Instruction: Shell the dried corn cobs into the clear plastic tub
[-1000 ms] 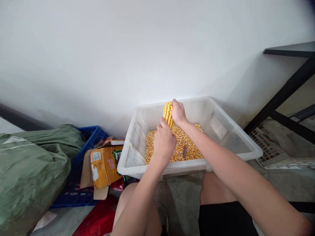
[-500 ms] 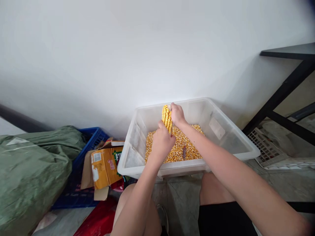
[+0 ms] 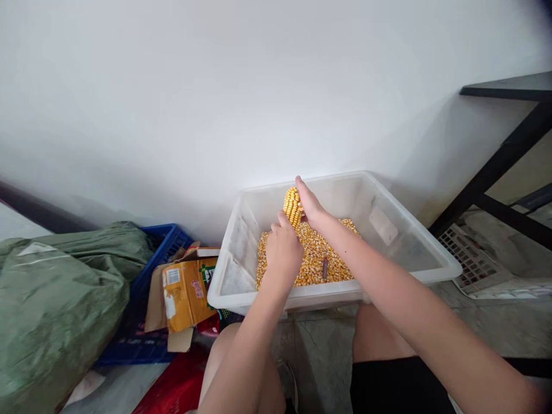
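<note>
Upright over the bin is a yellow corn cob (image 3: 292, 206), its visible side still covered in kernels. My left hand (image 3: 284, 248) is wrapped round its lower part, with the thumb side uppermost. Against the cob's right side lies my right hand (image 3: 311, 206), one digit pointing up past the top and other fingers curled low beside it. Below both hands, loose corn kernels (image 3: 310, 270) cover the floor of a translucent plastic bin (image 3: 414, 274). A small dark, slim object with a reddish end (image 3: 325, 268) lies on the kernels; its kind is unclear.
Left of the bin are an orange cardboard box (image 3: 190, 293), a blue crate (image 3: 166, 247) and a large green sack (image 3: 64, 310). A red bag (image 3: 172, 382) lies in front. To the right stand a black-framed table (image 3: 495, 161) and a white plastic basket (image 3: 470, 261). A white wall rises behind.
My right hand has shifted from gripping near the cob's top to lying along its side, a digit now extended upward. The cob sits slightly lower in my left hand's grip.
</note>
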Demonstrator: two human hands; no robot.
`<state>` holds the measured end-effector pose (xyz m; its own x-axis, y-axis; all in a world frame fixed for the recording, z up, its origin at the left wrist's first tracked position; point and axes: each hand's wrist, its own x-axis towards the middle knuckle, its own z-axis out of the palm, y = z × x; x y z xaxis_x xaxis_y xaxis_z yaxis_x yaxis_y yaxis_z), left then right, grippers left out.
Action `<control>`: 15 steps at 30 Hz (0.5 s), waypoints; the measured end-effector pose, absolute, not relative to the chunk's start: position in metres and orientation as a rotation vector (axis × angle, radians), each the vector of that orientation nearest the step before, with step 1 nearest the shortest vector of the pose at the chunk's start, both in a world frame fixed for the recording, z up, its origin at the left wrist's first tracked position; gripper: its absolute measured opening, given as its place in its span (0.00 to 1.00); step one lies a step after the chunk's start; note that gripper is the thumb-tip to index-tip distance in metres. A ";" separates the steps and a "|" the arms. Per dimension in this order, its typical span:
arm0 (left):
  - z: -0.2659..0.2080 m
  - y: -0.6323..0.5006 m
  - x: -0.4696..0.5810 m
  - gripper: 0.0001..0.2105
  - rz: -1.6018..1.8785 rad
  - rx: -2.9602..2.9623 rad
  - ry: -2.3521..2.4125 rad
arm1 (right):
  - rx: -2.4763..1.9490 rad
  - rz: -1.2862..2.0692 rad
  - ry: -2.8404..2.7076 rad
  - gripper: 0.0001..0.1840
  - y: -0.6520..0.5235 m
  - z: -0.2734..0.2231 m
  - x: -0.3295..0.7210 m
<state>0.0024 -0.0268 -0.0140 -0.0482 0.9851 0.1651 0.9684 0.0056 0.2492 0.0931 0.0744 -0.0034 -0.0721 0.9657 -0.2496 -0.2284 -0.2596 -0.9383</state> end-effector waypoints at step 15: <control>-0.011 -0.028 0.013 0.30 0.370 2.243 2.199 | -1.336 0.970 -0.964 0.25 0.097 -0.025 0.089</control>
